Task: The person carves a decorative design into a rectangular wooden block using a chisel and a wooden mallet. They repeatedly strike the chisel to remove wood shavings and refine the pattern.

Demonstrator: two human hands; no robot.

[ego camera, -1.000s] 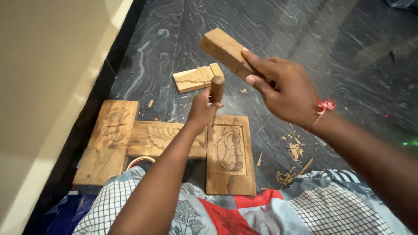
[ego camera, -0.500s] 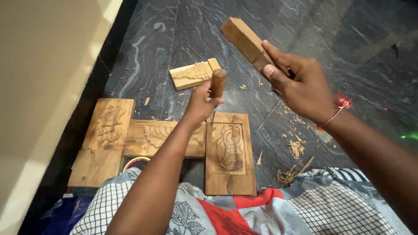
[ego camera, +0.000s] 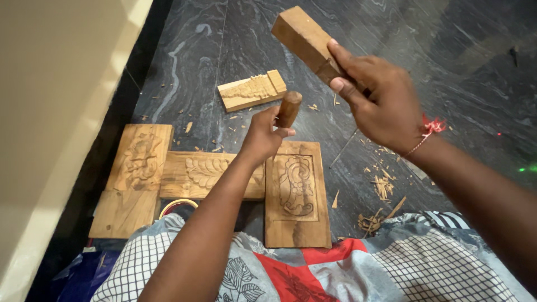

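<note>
A view from above onto a person seated on a dark, veined stone floor (ego camera: 425,50), working wood carvings.

The left hand (ego camera: 263,137) is closed around a chisel with a round wooden handle (ego camera: 289,108), held upright with its lower end hidden behind the hand, over the top edge of a carved wooden panel (ego camera: 296,193). This upright panel bears a curling floral relief inside a sunken frame and lies just in front of the person's lap.

The right hand (ego camera: 383,103) grips a rectangular wooden block (ego camera: 305,36) like a mallet. A red thread (ego camera: 430,127) circles that wrist. Compared with half a second and a full second ago, the block now sits higher and further back from the chisel handle, well apart from it, while the left hand and chisel have hardly moved. This reads as the raised part of a striking swing, with carving on the panel under way.

To the left, a leaf-carved strip (ego camera: 201,173) touches the panel, and a taller carved board (ego camera: 134,179) lies beside that. A small carved piece (ego camera: 251,90) sits apart, further up the floor. Wood chips (ego camera: 380,187) are scattered to the right. Checked and patterned cloth (ego camera: 358,268) covers the person's lap at the bottom.
</note>
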